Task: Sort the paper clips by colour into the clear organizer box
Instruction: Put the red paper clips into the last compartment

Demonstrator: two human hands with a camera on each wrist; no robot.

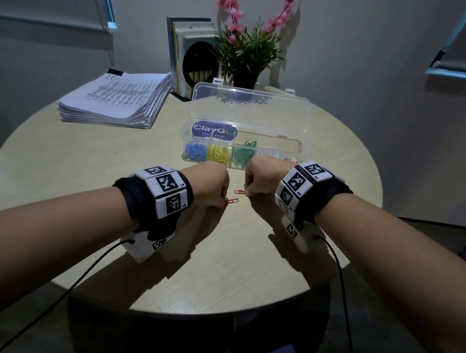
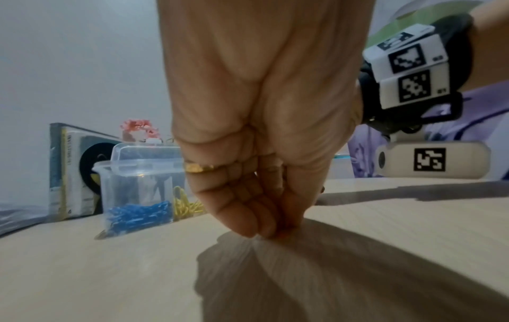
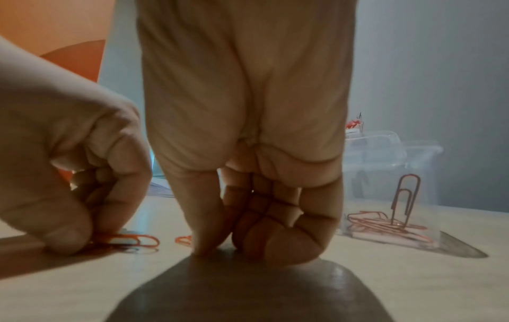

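Observation:
Two orange paper clips lie on the round table in front of the clear organizer box (image 1: pixel 185 139). My left hand (image 1: pixel 224 201) pinches the end of the nearer clip (image 1: pixel 232 201). My right hand (image 1: pixel 246 194) pinches the end of the farther clip (image 1: pixel 239 191). In the right wrist view the thumb and fingers of my right hand (image 3: pixel 220 250) press down beside a half-hidden clip (image 3: pixel 184 239), and my left hand (image 3: pixel 82 237) holds its clip (image 3: pixel 140 239). In the left wrist view the curled fingers (image 2: pixel 248 226) hide the clip. The box holds blue (image 1: pixel 195 151), yellow (image 1: pixel 220 155), green (image 1: pixel 242 155) and orange clips (image 3: pixel 385 224) in separate compartments.
The box lid (image 1: pixel 250 106) stands open toward the back. A thick stack of printed paper (image 1: pixel 116 98) lies at the back left. Books (image 1: pixel 187 53) and a potted plant with pink flowers (image 1: pixel 248 48) stand behind the box. Bare tabletop (image 1: pixel 83 166) lies left of my hands.

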